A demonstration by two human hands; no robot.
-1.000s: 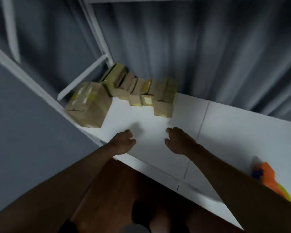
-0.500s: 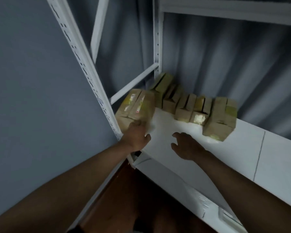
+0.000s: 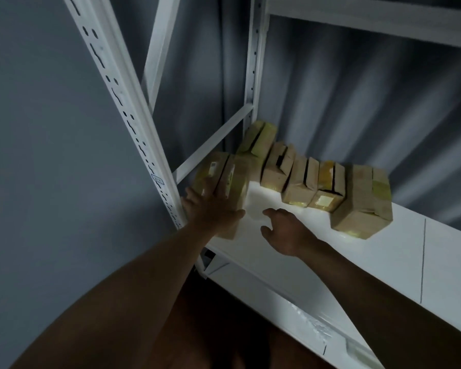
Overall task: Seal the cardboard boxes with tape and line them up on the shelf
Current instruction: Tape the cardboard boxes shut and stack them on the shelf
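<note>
The left hand (image 3: 210,211) lay flat, fingers spread, against the nearest cardboard box (image 3: 225,187) at the shelf's (image 3: 383,262) left end, seemingly to align it. The right hand (image 3: 285,230) hovered loosely curled, holding nothing, near the row of boxes (image 3: 304,179).

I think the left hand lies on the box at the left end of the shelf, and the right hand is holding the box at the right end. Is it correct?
Not quite. In the head view the left hand does lie on the leftmost box, but the right hand holds nothing; it hovers open over the white shelf.
</note>
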